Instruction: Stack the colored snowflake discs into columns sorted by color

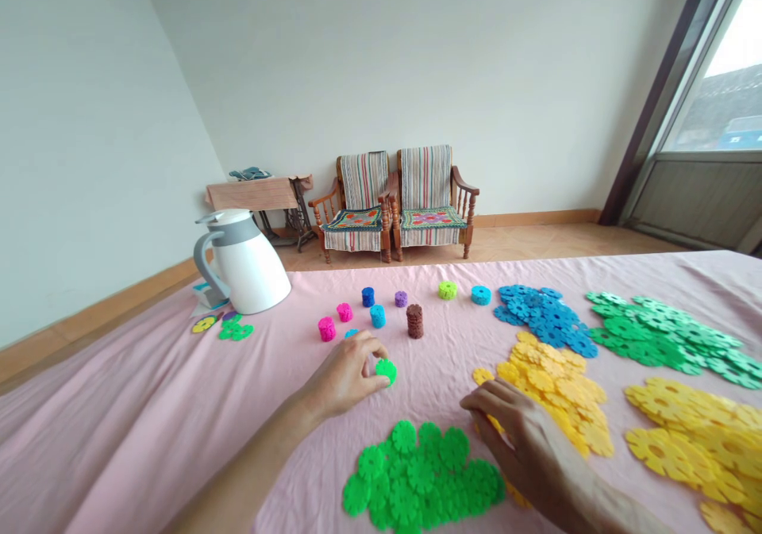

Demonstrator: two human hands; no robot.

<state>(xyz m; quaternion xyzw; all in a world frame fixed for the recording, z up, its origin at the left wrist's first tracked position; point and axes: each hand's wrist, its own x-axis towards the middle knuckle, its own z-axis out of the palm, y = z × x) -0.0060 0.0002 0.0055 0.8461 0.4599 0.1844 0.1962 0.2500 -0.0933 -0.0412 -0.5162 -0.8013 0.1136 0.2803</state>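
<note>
My left hand (348, 371) is closed in a pinch on a green snowflake disc (386, 371), held facing me above the cloth. My right hand (515, 419) is palm down at the left edge of a heap of orange-yellow snowflake discs (556, 383). Its fingers are slightly bent with nothing visible in them; whether they touch the discs I cannot tell. Between my forearms lies a pile of green discs (417, 478). Beyond my left hand stand small disc stacks: brown (415, 321), pink (326, 328), dark blue (367, 297), purple (401, 299) and light blue (377, 316).
A white and grey jug (250, 268) stands at the left, with a few loose discs (236, 328) before it. Lime (447, 290) and blue (480, 295) stacks stand farther back. Blue (541, 316), green (667, 336) and yellow (696, 431) heaps cover the right of the pink cloth (286, 431).
</note>
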